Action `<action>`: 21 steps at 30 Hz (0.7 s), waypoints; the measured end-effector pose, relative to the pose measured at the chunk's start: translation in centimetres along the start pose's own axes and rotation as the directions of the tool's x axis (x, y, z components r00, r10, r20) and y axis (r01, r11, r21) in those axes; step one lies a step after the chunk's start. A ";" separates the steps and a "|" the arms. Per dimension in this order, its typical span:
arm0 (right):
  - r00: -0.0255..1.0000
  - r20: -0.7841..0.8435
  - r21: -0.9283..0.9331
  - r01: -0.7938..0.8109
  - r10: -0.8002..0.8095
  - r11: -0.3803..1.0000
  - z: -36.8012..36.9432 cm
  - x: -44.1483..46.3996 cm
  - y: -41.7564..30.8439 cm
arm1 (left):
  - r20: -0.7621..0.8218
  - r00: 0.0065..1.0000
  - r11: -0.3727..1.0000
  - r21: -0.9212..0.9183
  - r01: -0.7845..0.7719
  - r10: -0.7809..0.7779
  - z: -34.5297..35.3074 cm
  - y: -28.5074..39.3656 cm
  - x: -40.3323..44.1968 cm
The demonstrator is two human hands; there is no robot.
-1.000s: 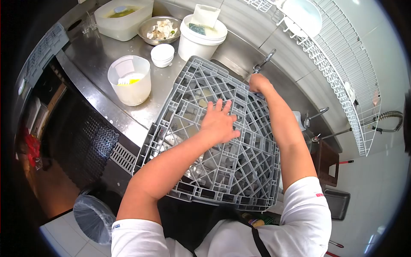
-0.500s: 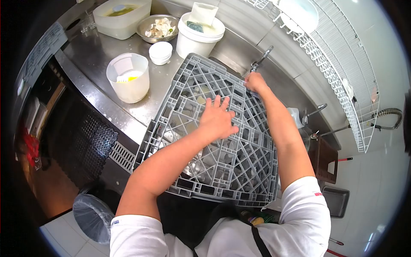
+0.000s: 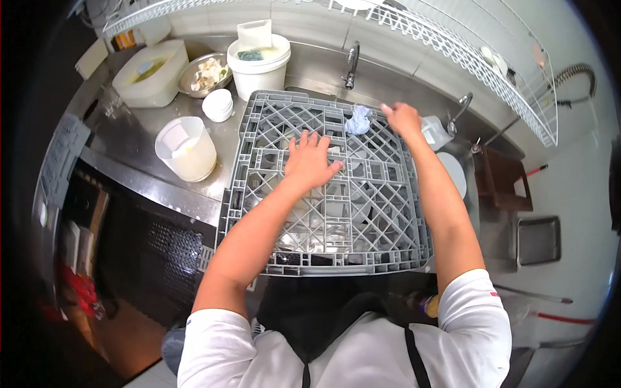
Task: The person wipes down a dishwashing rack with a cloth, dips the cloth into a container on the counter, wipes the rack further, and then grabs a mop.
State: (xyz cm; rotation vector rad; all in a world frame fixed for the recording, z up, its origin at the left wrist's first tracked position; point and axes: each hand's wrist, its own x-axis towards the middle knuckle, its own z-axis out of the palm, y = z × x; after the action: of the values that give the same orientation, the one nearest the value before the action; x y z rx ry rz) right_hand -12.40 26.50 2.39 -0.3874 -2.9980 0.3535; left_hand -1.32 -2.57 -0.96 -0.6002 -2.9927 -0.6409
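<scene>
A large grey plastic rack (image 3: 336,226) with a lattice top lies across the sink, with items dimly visible beneath the lattice. My left hand (image 3: 309,163) rests flat on its upper middle, fingers spread. Near the rack's back right corner is my right hand (image 3: 401,119), thumb and fingers apart, with nothing in it. A crumpled blue-white cloth (image 3: 358,121) sits on the lattice just left of my right hand, not touching it. Behind the rack stands a faucet (image 3: 352,66).
Left on the counter are a clear tub (image 3: 186,155), white bowls (image 3: 218,105), a white bucket (image 3: 259,74), a metal bowl (image 3: 187,79) and a rectangular container (image 3: 150,87). A wire shelf (image 3: 446,55) hangs above; a second faucet (image 3: 460,111) stands right.
The view has turned, and the rack now appears squarer to me. My right hand has moved away from the faucet and opened; the cloth now shows clearly on the rack.
</scene>
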 end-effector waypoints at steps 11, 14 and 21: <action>0.958 0.150 0.259 -0.276 0.244 0.926 5.2 -6.7 8.5 | 0.167 0.983 0.996 0.049 0.073 -0.081 -1.3 1.1 2.2; 0.966 0.134 0.393 -0.258 0.222 0.883 7.0 -6.4 10.1 | 0.091 0.995 0.998 0.027 -0.050 0.048 -0.2 2.0 5.5; 0.963 0.147 0.439 -0.267 0.224 0.858 6.1 -7.6 9.5 | 0.028 0.957 0.958 -0.012 -0.287 0.288 5.8 3.5 15.1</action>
State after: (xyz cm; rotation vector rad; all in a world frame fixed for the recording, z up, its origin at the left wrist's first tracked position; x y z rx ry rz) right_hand -3.58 32.18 -6.28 -0.7178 -2.8154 1.1007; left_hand -13.68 8.21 -3.34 -1.0284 -2.8444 -0.6257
